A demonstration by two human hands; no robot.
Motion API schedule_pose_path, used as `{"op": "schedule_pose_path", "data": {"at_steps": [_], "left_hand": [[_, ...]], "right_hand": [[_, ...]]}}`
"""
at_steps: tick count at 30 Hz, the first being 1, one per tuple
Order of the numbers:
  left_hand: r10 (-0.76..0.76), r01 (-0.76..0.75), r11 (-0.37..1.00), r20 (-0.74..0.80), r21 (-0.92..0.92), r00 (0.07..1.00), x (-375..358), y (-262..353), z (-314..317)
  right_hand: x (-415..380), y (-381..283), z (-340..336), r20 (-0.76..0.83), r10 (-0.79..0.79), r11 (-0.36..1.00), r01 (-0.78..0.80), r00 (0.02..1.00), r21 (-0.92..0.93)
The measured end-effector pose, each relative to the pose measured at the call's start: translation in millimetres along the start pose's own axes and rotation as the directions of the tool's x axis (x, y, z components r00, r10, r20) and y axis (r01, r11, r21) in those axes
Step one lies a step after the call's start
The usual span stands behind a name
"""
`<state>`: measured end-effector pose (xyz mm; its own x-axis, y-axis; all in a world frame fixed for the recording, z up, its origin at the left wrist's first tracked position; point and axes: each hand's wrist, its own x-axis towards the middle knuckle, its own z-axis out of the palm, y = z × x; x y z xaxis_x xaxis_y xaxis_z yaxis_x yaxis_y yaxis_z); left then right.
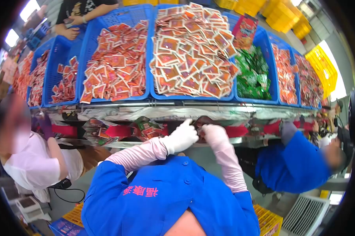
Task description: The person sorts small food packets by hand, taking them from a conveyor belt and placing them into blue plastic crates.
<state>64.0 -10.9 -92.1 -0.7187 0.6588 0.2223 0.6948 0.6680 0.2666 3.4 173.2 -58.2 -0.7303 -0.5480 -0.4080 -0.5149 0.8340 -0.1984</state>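
Note:
Both my hands wear white gloves and meet over the narrow conveyor. My left hand [181, 137] lies at the near side of a dark pouch [203, 121], its fingers bent toward the pouch's edge. At the pouch's right side my right hand [215, 134] is blurred, fingers pointing down to it; what its fingertips hold is hidden. Left of my hands, an opened clear pouch with green and red packets [148, 129] rests on the red belt [118, 131]. Farther left is another clear pouch with packets [98, 131].
Beyond the belt stand blue crates with red-and-white sachets [191, 55] and green packets [252, 72]. A red pouch [245, 32] leans there. Co-workers stand at left [40, 157] and right [295, 161]; another person's arms [79, 19] show at the far side. Yellow crates [268, 220] are behind me.

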Motion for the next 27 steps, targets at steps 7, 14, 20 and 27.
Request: {"op": "schedule_pose_path", "data": {"at_steps": [7,14,20,27], "left_hand": [[0.084,-0.085,0.996,-0.031,-0.021,0.996,-39.0,-1.1,-2.1],[-0.546,0.584,0.810,-0.445,-0.062,0.710,-117.9,-163.7,-128.4],[-0.844,0.797,0.423,-0.135,0.431,0.520,-171.7,-284.8,-61.6],[-0.858,0.856,0.510,-0.024,0.091,0.513,-174.9,-291.7,-77.8]], "right_hand": [[100.1,-56.5,74.1,0.342,0.088,0.967,-0.162,0.936,0.196],[100.9,-88.1,-68.3,0.219,-0.388,0.916,0.348,0.895,0.201],[244.2,-124.3,-113.6,-0.577,-0.059,0.969,0.185,0.815,0.162],[300.7,-96.4,-80.5,-0.586,0.252,0.924,-0.012,0.770,0.382]]}}
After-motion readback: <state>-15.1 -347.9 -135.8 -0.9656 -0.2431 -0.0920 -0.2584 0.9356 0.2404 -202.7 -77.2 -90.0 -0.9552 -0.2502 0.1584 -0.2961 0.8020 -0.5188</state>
